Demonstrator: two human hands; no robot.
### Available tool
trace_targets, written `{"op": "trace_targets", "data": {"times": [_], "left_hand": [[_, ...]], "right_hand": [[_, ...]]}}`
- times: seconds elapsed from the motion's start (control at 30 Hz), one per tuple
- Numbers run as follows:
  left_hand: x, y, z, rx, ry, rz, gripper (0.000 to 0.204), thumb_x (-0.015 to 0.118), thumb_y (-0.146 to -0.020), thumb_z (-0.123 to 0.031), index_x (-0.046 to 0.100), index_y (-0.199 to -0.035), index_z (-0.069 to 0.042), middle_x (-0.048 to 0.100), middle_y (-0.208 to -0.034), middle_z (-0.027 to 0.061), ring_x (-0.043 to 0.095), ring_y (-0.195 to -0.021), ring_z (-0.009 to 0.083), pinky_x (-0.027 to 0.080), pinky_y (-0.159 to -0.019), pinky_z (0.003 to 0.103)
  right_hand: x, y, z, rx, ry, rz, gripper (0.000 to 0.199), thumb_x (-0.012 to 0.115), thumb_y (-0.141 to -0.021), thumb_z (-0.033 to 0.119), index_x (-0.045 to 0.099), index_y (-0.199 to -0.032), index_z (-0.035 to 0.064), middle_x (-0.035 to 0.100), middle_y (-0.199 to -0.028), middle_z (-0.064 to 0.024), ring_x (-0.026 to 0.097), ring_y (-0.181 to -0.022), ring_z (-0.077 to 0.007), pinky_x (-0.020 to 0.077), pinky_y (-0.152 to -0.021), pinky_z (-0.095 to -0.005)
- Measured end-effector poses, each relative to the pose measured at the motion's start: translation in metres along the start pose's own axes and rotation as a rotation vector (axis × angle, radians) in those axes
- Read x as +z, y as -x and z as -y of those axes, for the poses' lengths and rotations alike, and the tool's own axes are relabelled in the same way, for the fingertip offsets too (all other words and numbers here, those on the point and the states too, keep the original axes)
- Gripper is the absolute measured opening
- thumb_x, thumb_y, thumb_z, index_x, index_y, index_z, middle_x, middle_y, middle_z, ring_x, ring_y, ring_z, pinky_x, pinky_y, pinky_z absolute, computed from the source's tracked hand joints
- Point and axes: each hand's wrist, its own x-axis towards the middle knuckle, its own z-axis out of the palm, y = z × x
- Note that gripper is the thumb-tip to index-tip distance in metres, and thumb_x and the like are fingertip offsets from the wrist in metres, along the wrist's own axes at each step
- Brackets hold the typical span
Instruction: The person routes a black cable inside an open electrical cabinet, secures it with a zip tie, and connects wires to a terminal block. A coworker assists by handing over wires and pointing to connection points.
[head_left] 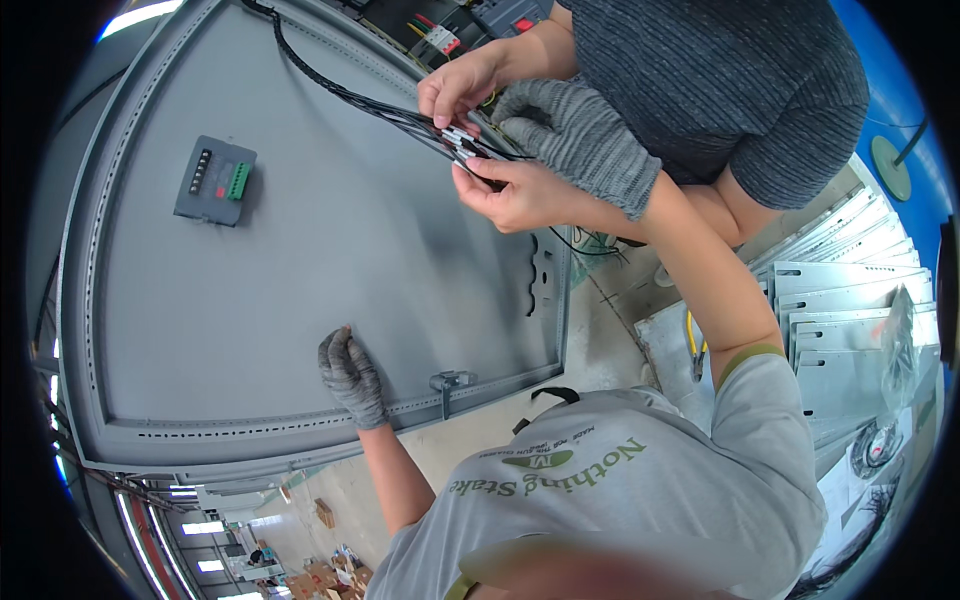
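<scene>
My left hand (352,380), in a grey knit glove, is at the lower part of a large grey metal door panel (300,270). Its fingers are curled together; anything inside them is hidden. My right hand (585,145), gloved alike, reaches up beside a co-worker's two bare hands (510,195). Its fingers are bent, and what they grip, if anything, cannot be made out. Between the co-worker's fingers lies a bundle of black wires (390,112) with white marker sleeves (460,140) near the ends. The bundle comes from the panel's top edge.
A dark module with a green terminal block (238,181) is mounted on the panel. A latch (452,381) sits near its lower edge. Yellow-handled pliers (697,348) lie to the right, near stacked metal plates (840,310). The co-worker's dark-shirted body (710,80) stands at upper right.
</scene>
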Motion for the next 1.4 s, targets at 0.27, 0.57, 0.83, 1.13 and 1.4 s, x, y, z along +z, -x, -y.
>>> {"op": "trace_targets", "data": {"times": [0.27, 0.57, 0.83, 1.13, 1.4], "left_hand": [[-0.001, 0.001, 0.0, 0.011, 0.032, -0.01, 0.023, 0.054, -0.087, 0.004, 0.064, -0.107, -0.003, 0.062, -0.099, 0.0152, 0.06, -0.089, 0.0302, 0.05, -0.08, 0.039], [-0.025, 0.012, -0.011, 0.111, -0.208, -0.09, 0.024, 0.054, -0.09, -0.003, 0.063, -0.112, -0.005, 0.062, -0.103, 0.0137, 0.059, -0.093, 0.0306, 0.049, -0.082, 0.041], [-0.063, 0.019, -0.007, 0.189, -0.453, -0.207, 0.022, 0.056, -0.088, -0.012, 0.065, -0.108, -0.01, 0.063, -0.103, 0.0071, 0.059, -0.093, 0.0263, 0.043, -0.086, 0.043], [-0.085, 0.029, -0.011, 0.118, -0.685, -0.239, 0.022, 0.06, -0.085, -0.01, 0.066, -0.106, -0.01, 0.063, -0.112, 0.0062, 0.056, -0.106, 0.0261, 0.037, -0.098, 0.046], [-0.086, 0.043, 0.048, -0.01, -0.511, -0.624, 0.052, 0.06, -0.093, -0.017, 0.041, -0.14, -0.011, 0.032, -0.148, 0.0148, 0.033, -0.136, 0.0334, 0.03, -0.111, 0.051]], "right_hand": [[-0.005, 0.035, 0.04, 0.04, 0.074, -0.3, 0.018, 0.065, -0.084, 0.009, 0.062, -0.1, 0.0008, 0.065, -0.091, -0.0079, 0.063, -0.08, -0.0187, 0.0506, -0.072, -0.0298], [0.053, 0.096, 0.079, 0.232, -0.381, -0.58, 0.018, 0.059, -0.088, 0.002, 0.064, -0.106, 0.0034, 0.066, -0.094, -0.0078, 0.064, -0.081, -0.018, 0.0514, -0.074, -0.0297], [0.087, 0.121, 0.096, 0.384, -0.43, -0.292, 0.02, 0.058, -0.09, 0.015, 0.066, -0.108, 0.0092, 0.067, -0.095, -0.0072, 0.064, -0.086, -0.0258, 0.051, -0.078, -0.0366], [0.123, 0.121, 0.108, 0.34, -0.458, -0.2, 0.015, 0.059, -0.089, 0.011, 0.066, -0.102, 0.0082, 0.065, -0.09, -0.0091, 0.064, -0.08, -0.0265, 0.0515, -0.072, -0.0366], [0.199, 0.081, 0.12, 0.218, -0.488, -0.194, 0.016, 0.06, -0.087, 0.007, 0.063, -0.103, 0.0046, 0.064, -0.089, -0.0116, 0.064, -0.081, -0.0276, 0.052, -0.073, -0.0351]]}}
